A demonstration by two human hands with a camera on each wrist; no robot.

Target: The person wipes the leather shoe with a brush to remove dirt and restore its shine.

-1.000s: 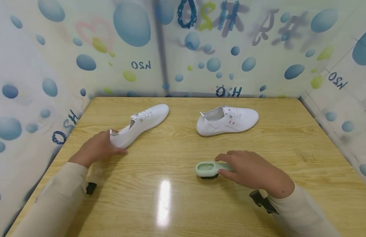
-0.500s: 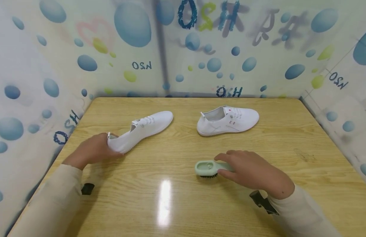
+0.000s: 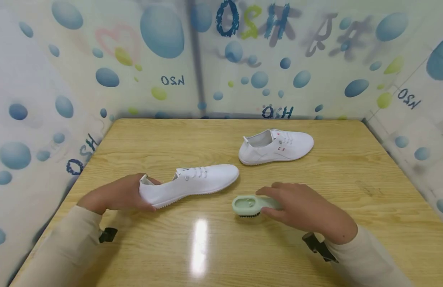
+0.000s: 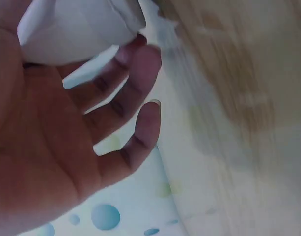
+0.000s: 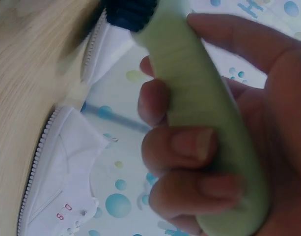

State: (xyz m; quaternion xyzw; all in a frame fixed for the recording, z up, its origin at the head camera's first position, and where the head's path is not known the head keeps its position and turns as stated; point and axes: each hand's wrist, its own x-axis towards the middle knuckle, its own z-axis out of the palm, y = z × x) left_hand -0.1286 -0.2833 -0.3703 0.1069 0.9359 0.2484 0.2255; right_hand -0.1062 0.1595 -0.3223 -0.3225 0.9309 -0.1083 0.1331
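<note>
My left hand grips a white lace-up shoe by its heel, the toe pointing right. In the left wrist view the shoe's heel sits between thumb and fingers, and the lower fingers curl beneath it. My right hand holds a pale green shoe brush, dark bristles facing down. Its handle lies in the palm with the fingers wrapped round it in the right wrist view. The brush head is just right of and below the held shoe's toe.
A second white shoe with small red marks stands farther back on the wooden table, toe to the right. Walls with blue and green spots close in the back and both sides.
My left hand has brought the shoe nearer and to the right, swinging its toe round to point more rightward. My right hand and the brush have shifted very slightly left.
</note>
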